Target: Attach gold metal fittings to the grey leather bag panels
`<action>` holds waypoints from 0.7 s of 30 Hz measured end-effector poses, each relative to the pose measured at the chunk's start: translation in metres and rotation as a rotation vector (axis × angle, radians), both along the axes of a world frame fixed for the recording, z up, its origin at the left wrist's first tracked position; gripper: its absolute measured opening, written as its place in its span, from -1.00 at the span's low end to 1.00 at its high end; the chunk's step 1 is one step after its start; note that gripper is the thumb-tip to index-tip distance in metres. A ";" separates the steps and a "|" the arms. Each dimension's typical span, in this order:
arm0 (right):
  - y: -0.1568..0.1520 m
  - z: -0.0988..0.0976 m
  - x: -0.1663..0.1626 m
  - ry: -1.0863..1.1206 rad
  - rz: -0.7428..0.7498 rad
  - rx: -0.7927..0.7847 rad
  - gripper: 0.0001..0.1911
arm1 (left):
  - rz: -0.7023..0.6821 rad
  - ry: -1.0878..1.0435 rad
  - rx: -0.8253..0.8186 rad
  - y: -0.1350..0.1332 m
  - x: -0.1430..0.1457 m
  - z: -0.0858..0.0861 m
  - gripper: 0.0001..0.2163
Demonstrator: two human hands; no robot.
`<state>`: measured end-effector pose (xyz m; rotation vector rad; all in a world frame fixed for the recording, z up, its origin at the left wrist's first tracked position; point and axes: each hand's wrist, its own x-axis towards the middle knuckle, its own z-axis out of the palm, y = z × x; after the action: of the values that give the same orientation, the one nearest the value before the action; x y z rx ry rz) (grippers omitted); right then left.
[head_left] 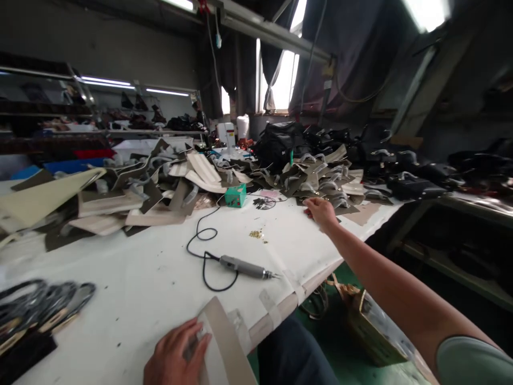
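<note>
1. Taking the middle of the view as the dial's centre, holding a flat beige-and-white panel (230, 345) at six o'clock, by the near edge of a white-covered desk (148, 283).
2. Gripping that panel from seven o'clock with the bare left hand (174, 354), with thumb and fingers bent in at its left edge; too blurred, perhaps, to make out any small piece at the fingertips.
3. Reaching to three o'clock with the bare right hand (323, 213), with fingers curled, just beside a heap of dark grey-brown panels with pale grey handles (316, 176); cannot tell if that grip is empty or closed on something.
4. Showing, straight down towards six o'clock, a scatter of small gold-coloured pieces (255, 234) and, lower, a grey pen-shaped tool with a metal tip (244, 266).
5. Running from the tool, by a looped black cord (202, 255), up to a small green box (235, 195) just off-centre at nine o'clock.
6. Bearing black loop-shaped straps (44, 299) at eight o'clock.
</note>
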<state>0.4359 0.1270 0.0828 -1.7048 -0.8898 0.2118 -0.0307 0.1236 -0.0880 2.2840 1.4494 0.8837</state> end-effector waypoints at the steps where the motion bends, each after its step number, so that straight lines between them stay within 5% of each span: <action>1: 0.003 0.001 -0.011 -0.002 0.015 0.001 -0.76 | -0.006 0.005 -0.006 -0.006 0.002 0.005 -0.77; 4: 0.007 -0.014 -0.071 -0.011 0.216 -0.057 -0.74 | 0.012 0.029 -0.033 -0.020 0.010 0.017 -0.82; 8: -0.010 -0.060 -0.181 -0.031 0.814 -0.305 -0.75 | 0.077 0.013 -0.080 -0.026 0.018 0.019 -0.81; 10: -0.019 -0.081 -0.224 -0.096 0.965 -0.357 -0.78 | 0.091 0.002 -0.094 -0.029 0.019 0.020 -0.78; 14: -0.015 -0.110 -0.265 -0.293 1.029 -0.434 -0.83 | 0.093 -0.008 -0.106 -0.034 0.020 0.022 -0.76; 21: -0.005 -0.129 -0.276 -0.436 0.997 -0.533 -0.86 | 0.081 0.007 -0.104 -0.032 0.018 0.022 -0.78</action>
<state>0.1595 0.1221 -0.0460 -1.6513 -2.1233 0.8156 -0.0128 0.0917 -0.0661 2.1688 1.5621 0.8034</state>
